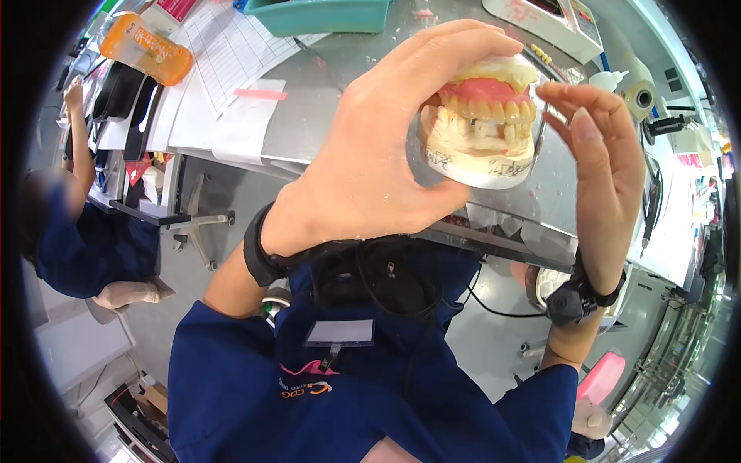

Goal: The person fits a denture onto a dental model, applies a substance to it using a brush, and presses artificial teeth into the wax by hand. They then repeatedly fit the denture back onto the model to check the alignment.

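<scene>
My left hand (370,147) is wrapped round a dental model (486,158), holding it up above the grey metal bench. The model has a cream plaster base with handwriting on its front. On its upper half sits a pink wax denture base (494,89) with a row of yellowish teeth. Some teeth also stand on the lower cast, with gaps between them. To the right of the model, my right hand (598,154) is raised with its fingers apart and curved, close to the model's side. Nothing shows between those fingers. A dark band with a small camera is on my right wrist.
A teal tray (320,19) stands at the back of the bench. An orange bottle (147,48) and printed sheets (224,54) lie at the left. A white device (552,27) and a strip of teeth (542,54) are at the back right. Another person (93,239) sits far left.
</scene>
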`<state>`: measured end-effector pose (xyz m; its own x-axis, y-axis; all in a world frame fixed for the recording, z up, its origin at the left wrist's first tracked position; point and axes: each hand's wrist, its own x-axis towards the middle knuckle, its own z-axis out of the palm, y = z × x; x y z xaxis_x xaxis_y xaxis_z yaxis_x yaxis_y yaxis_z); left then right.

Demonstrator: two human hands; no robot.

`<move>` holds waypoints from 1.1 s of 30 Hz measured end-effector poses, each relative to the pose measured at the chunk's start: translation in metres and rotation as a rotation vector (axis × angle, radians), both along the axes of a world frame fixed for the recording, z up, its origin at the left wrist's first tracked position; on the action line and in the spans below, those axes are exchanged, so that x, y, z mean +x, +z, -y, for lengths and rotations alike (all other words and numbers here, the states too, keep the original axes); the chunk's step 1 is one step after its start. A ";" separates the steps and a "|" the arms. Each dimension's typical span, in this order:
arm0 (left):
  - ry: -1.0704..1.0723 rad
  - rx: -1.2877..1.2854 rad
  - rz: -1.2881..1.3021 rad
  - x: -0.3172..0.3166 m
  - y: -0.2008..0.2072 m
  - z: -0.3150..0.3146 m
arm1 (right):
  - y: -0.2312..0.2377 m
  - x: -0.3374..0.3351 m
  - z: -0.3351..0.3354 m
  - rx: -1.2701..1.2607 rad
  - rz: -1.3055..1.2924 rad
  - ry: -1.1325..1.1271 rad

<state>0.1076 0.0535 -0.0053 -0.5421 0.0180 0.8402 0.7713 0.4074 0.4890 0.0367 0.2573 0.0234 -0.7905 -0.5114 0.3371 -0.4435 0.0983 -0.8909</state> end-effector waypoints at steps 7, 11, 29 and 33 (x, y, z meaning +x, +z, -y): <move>-0.176 0.011 0.354 0.014 -0.011 0.004 | -0.003 -0.019 0.000 0.048 -0.175 0.070; -0.243 0.068 0.357 0.015 -0.018 0.004 | 0.006 -0.022 -0.001 0.239 -0.238 0.003; 0.012 0.803 0.719 -0.017 0.001 0.007 | -0.033 -0.093 0.070 0.107 0.446 0.664; 0.725 0.425 0.462 -0.015 -0.009 -0.007 | -0.019 -0.069 0.071 0.063 0.603 0.511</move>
<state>0.0927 0.0600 -0.0145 -0.5810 -0.7091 0.3994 0.0954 0.4280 0.8987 -0.0326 0.1867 0.0040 -0.4902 -0.8639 -0.1158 0.1099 0.0706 -0.9914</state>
